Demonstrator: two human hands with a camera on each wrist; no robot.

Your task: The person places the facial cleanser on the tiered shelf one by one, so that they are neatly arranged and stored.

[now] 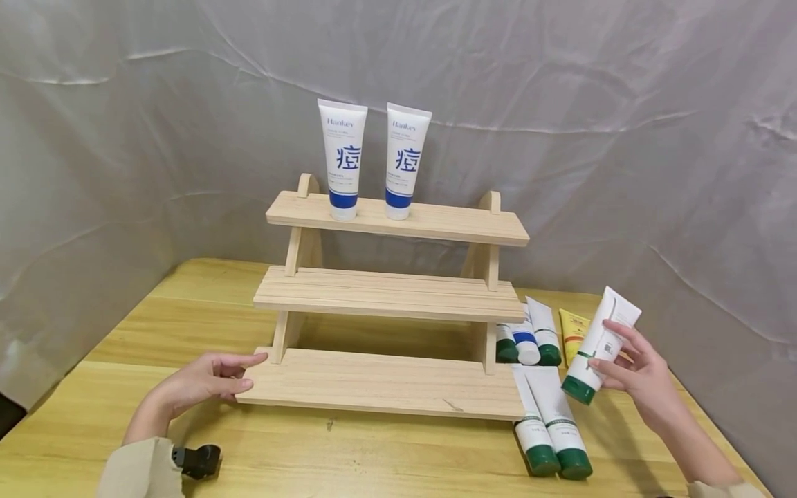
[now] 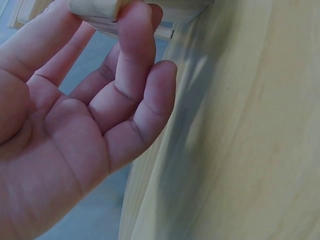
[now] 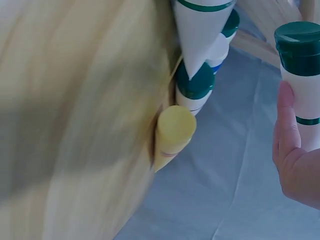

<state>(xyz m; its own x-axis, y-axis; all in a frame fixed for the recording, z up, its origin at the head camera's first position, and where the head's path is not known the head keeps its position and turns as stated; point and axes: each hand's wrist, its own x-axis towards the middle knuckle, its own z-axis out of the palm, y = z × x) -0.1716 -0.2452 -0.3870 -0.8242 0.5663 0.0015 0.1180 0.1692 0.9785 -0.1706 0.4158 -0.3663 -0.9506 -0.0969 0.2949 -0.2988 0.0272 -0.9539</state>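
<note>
My right hand (image 1: 644, 373) holds a white tube with a green cap (image 1: 600, 349) above the table's right side, cap end tilted down. In the right wrist view the thumb lies along that tube (image 3: 306, 95). At the other side, my left hand (image 1: 199, 380) pinches the left end of the bottom step of a three-tier wooden display stand (image 1: 380, 384). The left wrist view shows its fingertips on the board's corner (image 2: 97, 9), the other fingers bent. On the top step stand two white tubes with blue bands, a left one (image 1: 344, 159) and a right one (image 1: 406, 162).
Two green-capped white tubes (image 1: 557, 415) lie beside the stand's right end. Behind them lie more white tubes (image 1: 542, 328), partly hidden by the stand, and a yellow tube (image 1: 571, 332). Grey cloth (image 1: 591, 159) hangs behind the wooden table (image 1: 349, 456).
</note>
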